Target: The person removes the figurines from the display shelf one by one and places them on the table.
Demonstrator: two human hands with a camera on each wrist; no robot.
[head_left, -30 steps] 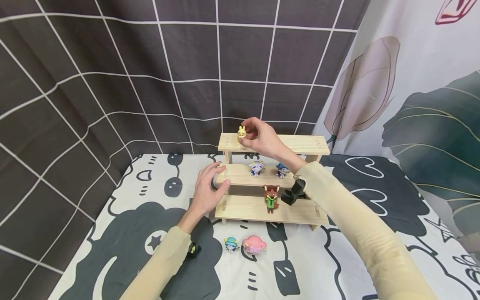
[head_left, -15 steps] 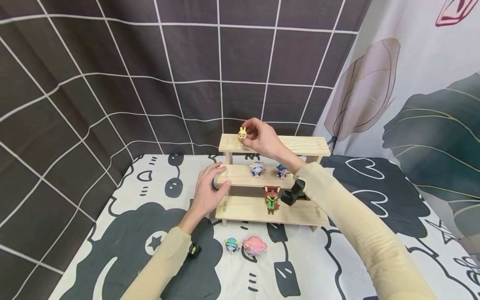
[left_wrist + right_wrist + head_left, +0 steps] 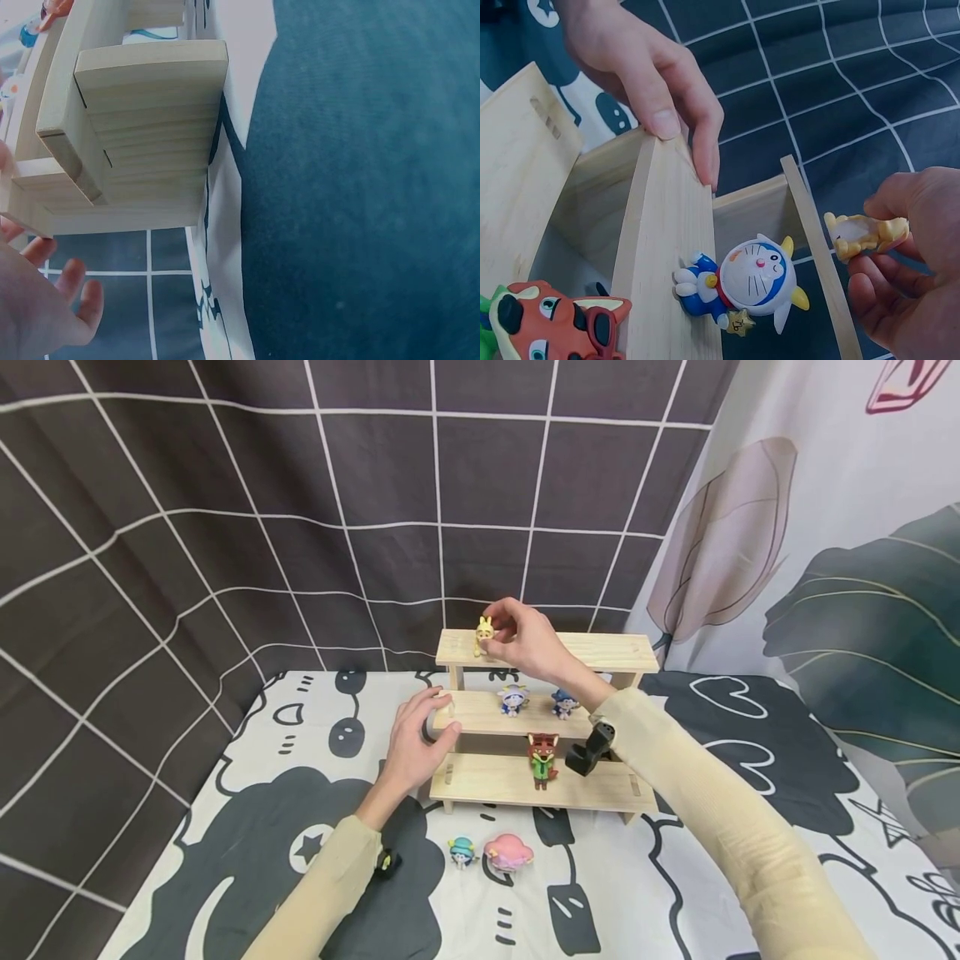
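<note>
In the head view, my right hand [image 3: 528,639] pinches a small yellow rabbit-eared figurine [image 3: 484,628] at the left end of the top board. The right wrist view shows this figurine [image 3: 864,234] between thumb and fingers, its feet toward the board; whether they touch it is hard to tell. My left hand [image 3: 418,739] holds the left end of the middle board of a three-tier wooden display shelf [image 3: 480,777], thumb at the front edge and fingers over the top. A white-and-blue horned figurine [image 3: 513,700] and a blue-hatted one [image 3: 564,702] stand on that middle board.
A red fox figurine [image 3: 543,760] in green stands on the bottom board. On the patterned cloth [image 3: 615,877] in front sit a teal-hatted figurine [image 3: 462,852] and a pink one [image 3: 508,852]. A dark gridded curtain [image 3: 375,560] hangs behind the shelf.
</note>
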